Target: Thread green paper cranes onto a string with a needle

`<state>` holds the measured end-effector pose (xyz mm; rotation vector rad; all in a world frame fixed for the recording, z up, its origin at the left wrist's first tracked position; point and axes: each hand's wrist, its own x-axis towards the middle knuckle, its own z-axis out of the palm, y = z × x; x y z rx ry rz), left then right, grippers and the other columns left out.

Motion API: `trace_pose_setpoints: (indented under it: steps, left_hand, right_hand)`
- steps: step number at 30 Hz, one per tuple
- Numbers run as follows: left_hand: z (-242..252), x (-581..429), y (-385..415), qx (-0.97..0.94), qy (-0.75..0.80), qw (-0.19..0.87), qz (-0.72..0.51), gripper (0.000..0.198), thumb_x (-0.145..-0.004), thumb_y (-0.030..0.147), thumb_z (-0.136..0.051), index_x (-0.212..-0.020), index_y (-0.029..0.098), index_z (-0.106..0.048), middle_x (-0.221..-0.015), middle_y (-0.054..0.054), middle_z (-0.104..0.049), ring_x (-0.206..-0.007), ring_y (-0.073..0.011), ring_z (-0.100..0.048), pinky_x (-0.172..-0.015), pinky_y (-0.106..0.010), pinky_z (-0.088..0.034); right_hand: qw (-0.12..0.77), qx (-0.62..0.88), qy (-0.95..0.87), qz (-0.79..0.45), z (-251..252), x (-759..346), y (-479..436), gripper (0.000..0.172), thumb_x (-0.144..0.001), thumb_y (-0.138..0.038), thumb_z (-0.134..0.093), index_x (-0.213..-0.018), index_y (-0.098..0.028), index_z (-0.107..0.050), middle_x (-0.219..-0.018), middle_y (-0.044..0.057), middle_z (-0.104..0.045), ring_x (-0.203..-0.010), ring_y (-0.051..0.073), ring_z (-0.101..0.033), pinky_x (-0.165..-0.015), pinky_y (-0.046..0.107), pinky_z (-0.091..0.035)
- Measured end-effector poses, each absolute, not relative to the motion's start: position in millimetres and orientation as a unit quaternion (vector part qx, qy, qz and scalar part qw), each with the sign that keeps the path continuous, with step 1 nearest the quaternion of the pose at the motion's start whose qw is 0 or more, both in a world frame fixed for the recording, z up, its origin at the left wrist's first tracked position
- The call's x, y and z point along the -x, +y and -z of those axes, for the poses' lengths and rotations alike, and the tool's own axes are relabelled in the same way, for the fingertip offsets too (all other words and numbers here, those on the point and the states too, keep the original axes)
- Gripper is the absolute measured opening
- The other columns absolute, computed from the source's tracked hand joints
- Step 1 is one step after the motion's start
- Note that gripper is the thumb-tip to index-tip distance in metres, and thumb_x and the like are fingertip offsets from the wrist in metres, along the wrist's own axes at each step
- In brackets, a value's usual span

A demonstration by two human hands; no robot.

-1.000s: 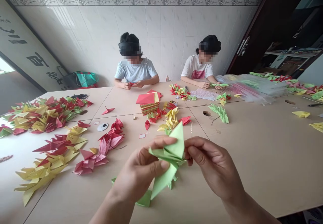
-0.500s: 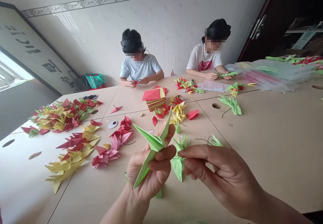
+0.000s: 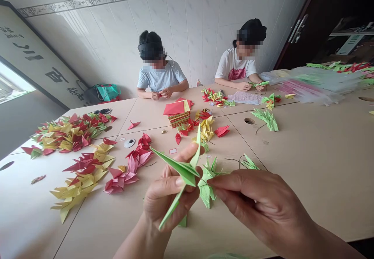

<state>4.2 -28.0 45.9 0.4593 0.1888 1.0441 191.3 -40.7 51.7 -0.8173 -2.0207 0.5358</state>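
A light-green folded paper crane (image 3: pixel 182 169) is pinched in my left hand (image 3: pixel 169 196), its wings and points spread outward. Close by on the right, my right hand (image 3: pixel 260 204) has thumb and forefinger pressed together. A thin dark line shows between those fingertips and the crane; whether it is a needle or a thread I cannot tell. Behind and between the hands lies a cluster of green paper cranes (image 3: pixel 208 181), partly hidden by my fingers. Beyond my right hand, more green folded paper (image 3: pixel 249 162) lies beside a dark cord (image 3: pixel 233 159).
Strings of yellow (image 3: pixel 78 185) and pink paper cranes (image 3: pixel 122 179) lie left, near a large mixed heap (image 3: pixel 70 132). A stack of coloured paper (image 3: pixel 177 113) stands mid-table. Two people (image 3: pixel 160 76) sit opposite, hands on folded paper. Plastic bags (image 3: pixel 315 85) lie far right.
In my left hand the green crane has turned, its body now tilted toward the right fingertips. My right hand has shifted very slightly. The view has moved a little.
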Motion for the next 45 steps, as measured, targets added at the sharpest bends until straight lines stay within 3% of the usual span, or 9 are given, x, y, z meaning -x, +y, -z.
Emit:
trace_pose_setpoints:
  steps: [4, 8, 14, 24, 28, 31, 35, 40, 45]
  left_hand:
    - [-45, -6, -29, -0.291, 0.094, 0.839, -0.451, 0.041, -0.076, 0.006, -0.071, -0.114, 0.02, -0.069, -0.086, -0.002, -0.076, -0.07, -0.008, -0.069, -0.062, -0.009, -0.054]
    - [-41, -8, -32, -0.331, 0.137, 0.822, -0.443, 0.041, -0.075, 0.008, -0.075, -0.113, 0.022, -0.07, -0.09, -0.001, -0.075, -0.077, -0.0118, -0.07, -0.068, -0.016, -0.054]
    - [-39, -8, -34, -0.36, 0.192, 0.789, -0.46, 0.041, -0.071, 0.015, -0.08, -0.111, 0.023, -0.071, -0.089, -0.002, -0.071, -0.073, -0.0121, -0.065, -0.064, -0.018, -0.051]
    - [-37, -14, -34, -0.327, 0.163, 0.814, -0.452, 0.041, -0.071, 0.012, -0.079, -0.111, 0.019, -0.069, -0.084, -0.002, -0.068, -0.069, -0.0091, -0.062, -0.061, -0.016, -0.05]
    - [-36, -14, -34, -0.337, 0.17, 0.81, -0.449, 0.043, -0.071, 0.016, -0.079, -0.112, 0.021, -0.068, -0.085, -0.004, -0.07, -0.071, -0.0136, -0.065, -0.065, -0.023, -0.051]
    - [-36, -13, -33, -0.332, 0.176, 0.815, -0.441, 0.045, -0.07, 0.019, -0.08, -0.113, 0.023, -0.067, -0.082, -0.004, -0.071, -0.071, -0.016, -0.066, -0.07, -0.03, -0.052]
    - [-38, -12, -32, -0.288, 0.179, 0.832, -0.44, 0.044, -0.066, 0.016, -0.082, -0.108, 0.021, -0.07, -0.081, -0.003, -0.072, -0.067, -0.0141, -0.067, -0.065, -0.025, -0.052]
    - [-41, -11, -31, -0.229, 0.151, 0.873, -0.402, 0.044, -0.063, 0.008, -0.08, -0.105, 0.018, -0.072, -0.082, -0.004, -0.075, -0.066, -0.0114, -0.069, -0.065, -0.019, -0.054]
    - [-41, -14, -32, -0.201, 0.114, 0.896, -0.378, 0.043, -0.064, 0.003, -0.075, -0.105, 0.015, -0.073, -0.081, -0.006, -0.076, -0.067, -0.0129, -0.071, -0.064, -0.019, -0.054]
  right_hand:
    - [0.425, 0.329, -0.811, -0.231, -50, -197, -38, 0.017, -0.09, -0.013, -0.059, -0.098, -0.027, -0.065, -0.068, -0.005, -0.066, -0.057, 0.009, -0.059, -0.054, 0.019, -0.046]
    - [0.427, 0.34, -0.801, -0.247, -44, -195, -37, 0.017, -0.091, -0.011, -0.054, -0.088, -0.026, -0.061, -0.065, -0.005, -0.06, -0.055, 0.009, -0.055, -0.05, 0.019, -0.043]
    - [0.43, 0.355, -0.789, -0.259, -34, -192, -37, 0.018, -0.092, -0.013, -0.052, -0.088, -0.027, -0.061, -0.065, -0.005, -0.058, -0.053, 0.01, -0.053, -0.048, 0.018, -0.041]
    - [0.436, 0.377, -0.764, -0.29, -32, -191, -40, 0.017, -0.091, -0.015, -0.055, -0.091, -0.03, -0.063, -0.07, -0.004, -0.06, -0.057, 0.011, -0.055, -0.051, 0.018, -0.045]
    - [0.435, 0.374, -0.726, -0.379, -32, -189, -43, 0.018, -0.093, -0.018, -0.054, -0.101, -0.032, -0.062, -0.081, -0.003, -0.063, -0.065, 0.012, -0.059, -0.057, 0.018, -0.051]
    - [0.424, 0.358, -0.724, -0.409, -33, -189, -43, 0.017, -0.093, -0.017, -0.054, -0.097, -0.031, -0.063, -0.09, -0.001, -0.064, -0.076, 0.014, -0.063, -0.064, 0.019, -0.054]
    - [0.425, 0.341, -0.758, -0.359, -31, -192, -42, 0.02, -0.09, -0.012, -0.058, -0.095, -0.03, -0.066, -0.094, 0.0, -0.065, -0.085, 0.014, -0.064, -0.073, 0.02, -0.055]
    - [0.47, 0.257, -0.803, -0.26, -24, -197, -40, 0.034, -0.086, -0.001, -0.059, -0.11, -0.024, -0.066, -0.1, 0.004, -0.067, -0.088, 0.016, -0.066, -0.07, 0.022, -0.056]
    - [0.513, 0.193, -0.814, -0.194, -23, -200, -33, 0.027, -0.084, -0.003, -0.063, -0.103, -0.021, -0.068, -0.091, 0.005, -0.069, -0.084, 0.019, -0.066, -0.069, 0.03, -0.057]
